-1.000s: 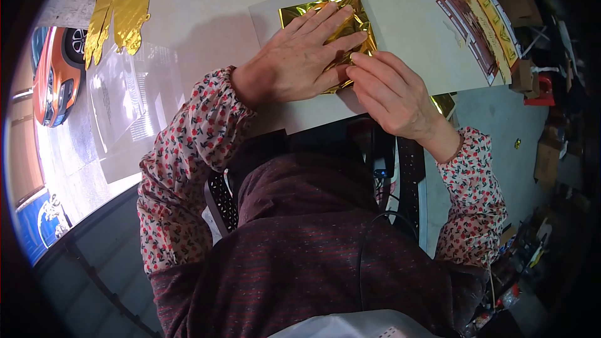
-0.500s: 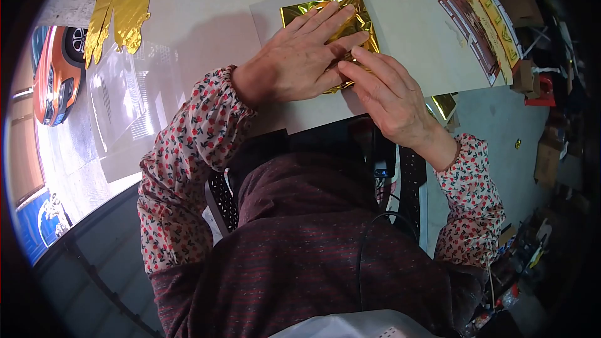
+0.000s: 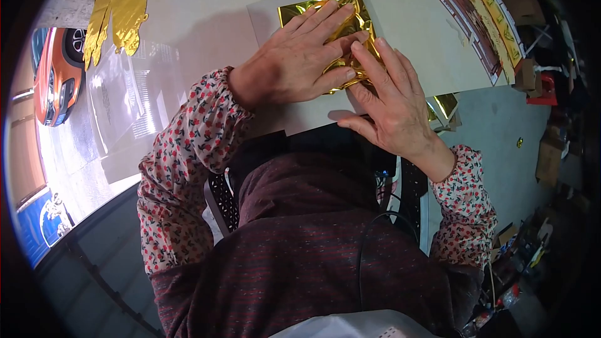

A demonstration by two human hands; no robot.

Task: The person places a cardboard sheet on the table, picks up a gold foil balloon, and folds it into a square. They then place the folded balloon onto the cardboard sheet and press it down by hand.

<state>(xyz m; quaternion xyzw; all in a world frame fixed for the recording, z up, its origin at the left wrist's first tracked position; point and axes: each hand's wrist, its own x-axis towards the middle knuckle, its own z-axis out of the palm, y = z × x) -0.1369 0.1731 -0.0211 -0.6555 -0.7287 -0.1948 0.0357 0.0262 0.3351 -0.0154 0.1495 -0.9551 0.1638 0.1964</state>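
A shiny, creased square of gold foil (image 3: 365, 9) lies on a grey sheet (image 3: 266, 14) on the table. My left hand (image 3: 300, 56) rests flat across the foil, fingers stretched out toward its upper right. My right hand (image 3: 394, 97) is at the foil's lower right edge, its fingers spread and the thumb held apart over the sheet. The right fingertips are close to the left index finger; whether they touch the foil is hard to tell. Much of the foil is hidden under both hands.
Cut gold foil pieces (image 3: 122, 9) hang at the table's upper left, near clear plastic sheets (image 3: 119, 106). Printed card strips (image 3: 479, 15) lie at the upper right. More gold foil (image 3: 446, 105) shows beneath the table's right edge. Cardboard boxes (image 3: 551, 159) stand on the floor.
My right hand has moved slightly down and opened, its thumb drawing away from the foil and its fingers spreading. The left hand stays nearly in place on the foil.
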